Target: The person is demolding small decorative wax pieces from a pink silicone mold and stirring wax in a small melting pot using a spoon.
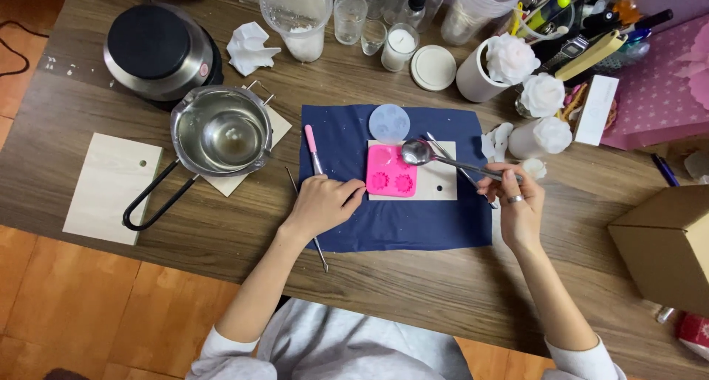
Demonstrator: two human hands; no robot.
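Fingers of right hand [519, 203] pinch spoon [418, 152] over pink mould [391, 172]; left hand [323, 201] steadies it.

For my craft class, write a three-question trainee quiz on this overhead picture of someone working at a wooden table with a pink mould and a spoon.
1. True or false: the right hand holds the metal spoon with its bowl over the pink mould.
2. Which thing do the left hand fingers touch? A the steel pouring pot; B the pink mould's left edge; C the cardboard box.
3. Fill in: the mould rests on a small pale board lying on a dark ___ cloth.

Key: 1 true; 2 B; 3 blue.
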